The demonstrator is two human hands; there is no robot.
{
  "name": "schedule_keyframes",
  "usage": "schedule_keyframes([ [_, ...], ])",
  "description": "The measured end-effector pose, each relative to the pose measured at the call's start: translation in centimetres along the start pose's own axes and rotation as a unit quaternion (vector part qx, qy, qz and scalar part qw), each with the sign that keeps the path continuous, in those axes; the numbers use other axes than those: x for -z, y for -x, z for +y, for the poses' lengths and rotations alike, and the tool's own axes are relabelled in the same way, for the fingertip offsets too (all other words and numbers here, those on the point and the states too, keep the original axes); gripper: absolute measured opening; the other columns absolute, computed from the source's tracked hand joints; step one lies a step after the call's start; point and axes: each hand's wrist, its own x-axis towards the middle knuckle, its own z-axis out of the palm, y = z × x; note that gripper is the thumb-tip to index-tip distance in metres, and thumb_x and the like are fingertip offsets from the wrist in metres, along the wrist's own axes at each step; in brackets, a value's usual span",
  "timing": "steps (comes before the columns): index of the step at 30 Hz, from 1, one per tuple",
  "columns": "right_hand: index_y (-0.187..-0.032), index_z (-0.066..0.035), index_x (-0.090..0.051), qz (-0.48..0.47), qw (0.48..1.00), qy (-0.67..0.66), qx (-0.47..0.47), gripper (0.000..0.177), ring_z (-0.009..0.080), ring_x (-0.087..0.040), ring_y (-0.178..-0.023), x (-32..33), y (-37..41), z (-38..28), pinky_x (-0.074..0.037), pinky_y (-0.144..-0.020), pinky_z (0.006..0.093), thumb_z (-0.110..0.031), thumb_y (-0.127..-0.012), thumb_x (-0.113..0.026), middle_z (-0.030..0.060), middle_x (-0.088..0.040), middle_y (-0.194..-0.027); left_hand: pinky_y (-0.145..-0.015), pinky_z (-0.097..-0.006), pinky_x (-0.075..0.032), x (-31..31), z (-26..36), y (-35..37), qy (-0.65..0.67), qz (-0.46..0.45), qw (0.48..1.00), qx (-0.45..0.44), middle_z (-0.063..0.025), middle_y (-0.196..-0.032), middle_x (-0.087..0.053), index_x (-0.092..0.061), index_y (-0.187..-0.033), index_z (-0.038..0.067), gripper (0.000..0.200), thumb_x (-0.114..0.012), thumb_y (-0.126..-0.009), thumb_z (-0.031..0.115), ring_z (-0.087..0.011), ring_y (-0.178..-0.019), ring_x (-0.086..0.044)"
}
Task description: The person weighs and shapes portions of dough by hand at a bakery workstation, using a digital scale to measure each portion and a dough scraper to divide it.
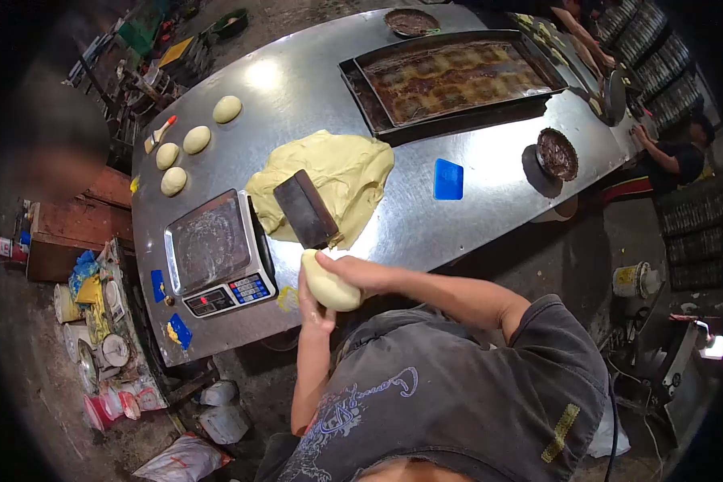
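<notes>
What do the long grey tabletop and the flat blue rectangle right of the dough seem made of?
The long grey tabletop looks like smooth metal, probably stainless steel, given its bright, blurry glare. The flat blue rectangle is likely plastic: even, saturated colour.

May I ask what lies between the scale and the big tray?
The large dough, with a dark rectangular tool on it, as the head view shows.

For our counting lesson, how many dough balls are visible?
5 smooth, pale dough balls: four on the metal table, beyond the white scale; one between left hand and right hand.
</notes>
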Motion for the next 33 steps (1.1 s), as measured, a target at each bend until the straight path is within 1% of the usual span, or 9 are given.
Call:
schedule_keyframes([
  [3,-0.124,-0.001,-0.064,-0.128,0.979,-0.131,0.089,0.074,0.0167,-0.056,-0.106,4.4,-5.9,3.0,-0.041,-0.096,0.0339,-0.066,-0.101,-0.038,0.011,-0.066,-0.115,-0.092,-0.0402,-0.054,-0.6,4.9,1.0,-0.04,0.033,0.987,-0.151,-0.0114,-0.119,-0.066,-0.057,-0.13,0.005,0.051,-0.055,-0.1,0.047,-0.0244,-0.109,-0.066],
  [6,-0.114,-0.006,-0.067,0.148,0.962,-0.115,0.199,0.053,0.014,-0.056,-0.108,1.1,-7.2,0.5,-0.042,-0.096,0.0337,-0.056,-0.1,-0.052,0.0048,-0.067,-0.105,-0.087,-0.0342,-0.055,-3.0,6.9,0.7,-0.097,0.111,0.947,-0.286,-0.0119,-0.109,-0.068,-0.06,-0.123,0.001,0.047,-0.057,-0.101,0.042,-0.0232,-0.1,-0.068],
  [9,-0.113,-0.007,-0.068,0.044,0.965,-0.244,0.09,0.049,0.016,-0.064,-0.098,-2.4,-6.2,-2.8,-0.052,-0.085,0.0335,-0.053,-0.098,-0.058,0.0062,-0.069,-0.103,-0.091,-0.0351,-0.054,-5.1,6.4,1.5,-0.272,0.028,0.921,-0.276,-0.012,-0.114,-0.066,-0.059,-0.125,0.0,0.053,-0.06,-0.099,0.045,-0.0243,-0.108,-0.065],
  [13,-0.107,-0.001,-0.066,0.14,0.927,-0.286,0.2,0.039,0.0173,-0.068,-0.081,-1.2,-4.2,-5.6,-0.056,-0.07,0.0313,-0.038,-0.096,-0.067,0.0101,-0.071,-0.097,-0.099,-0.0341,-0.051,-3.9,9.6,1.5,0.072,-0.153,0.983,-0.07,-0.0095,-0.118,-0.069,-0.06,-0.127,-0.001,0.071,-0.044,-0.1,0.062,-0.0252,-0.112,-0.065],
  [18,-0.084,-0.007,-0.055,0.35,0.868,-0.157,0.315,0.037,0.0114,-0.057,-0.069,-2.5,-1.5,-6.9,-0.05,-0.061,0.0295,-0.039,-0.092,-0.071,0.0035,-0.06,-0.081,-0.111,-0.073,-0.014,-3.1,10.2,0.6,-0.257,-0.124,0.953,-0.102,-0.0062,-0.167,-0.009,-0.02,-0.16,0.021,0.104,-0.027,-0.082,0.091,-0.036,-0.153,-0.002],
  [22,-0.094,-0.005,-0.055,0.366,0.848,-0.045,0.381,0.037,0.0104,-0.055,-0.085,-5.7,0.3,-6.0,-0.047,-0.076,0.0272,-0.036,-0.089,-0.075,0.0041,-0.059,-0.089,-0.102,-0.0368,-0.047,-5.1,8.2,0.3,-0.116,-0.177,0.977,-0.039,-0.0092,-0.133,-0.058,-0.047,-0.142,0.005,0.076,-0.053,-0.095,0.064,-0.0238,-0.121,-0.058],
  [26,-0.114,-0.002,-0.06,0.455,0.728,0.047,0.511,0.038,0.0126,-0.059,-0.098,-3.8,0.2,-7.2,-0.048,-0.088,0.0286,-0.032,-0.093,-0.07,0.0052,-0.063,-0.101,-0.083,-0.0317,-0.052,-8.5,9.7,3.0,-0.219,-0.225,0.908,-0.279,-0.0134,-0.103,-0.066,-0.062,-0.117,-0.006,0.044,-0.059,-0.099,0.034,-0.0188,-0.09,-0.065],
  [29,-0.132,-0.003,-0.057,0.092,0.936,-0.04,0.336,0.044,0.0148,-0.058,-0.108,-1.8,1.6,-8.0,-0.045,-0.098,0.031,-0.033,-0.1,-0.059,0.0064,-0.064,-0.115,-0.082,-0.0337,-0.055,-7.6,10.5,3.2,-0.316,-0.291,0.833,-0.348,-0.0144,-0.102,-0.067,-0.063,-0.113,-0.007,0.062,-0.053,-0.098,0.053,-0.0226,-0.09,-0.067],
  [33,-0.141,-0.003,-0.049,0.003,0.961,-0.065,0.27,0.055,0.0184,-0.055,-0.118,-3.5,5.0,-9.3,-0.041,-0.105,0.0322,-0.045,-0.106,-0.043,0.0104,-0.058,-0.132,-0.098,-0.0353,-0.045,-9.2,12.1,3.9,-0.192,-0.348,0.865,-0.308,-0.0109,-0.113,-0.065,-0.061,-0.118,-0.004,0.111,-0.013,-0.084,0.089,-0.0228,-0.107,-0.059],
])
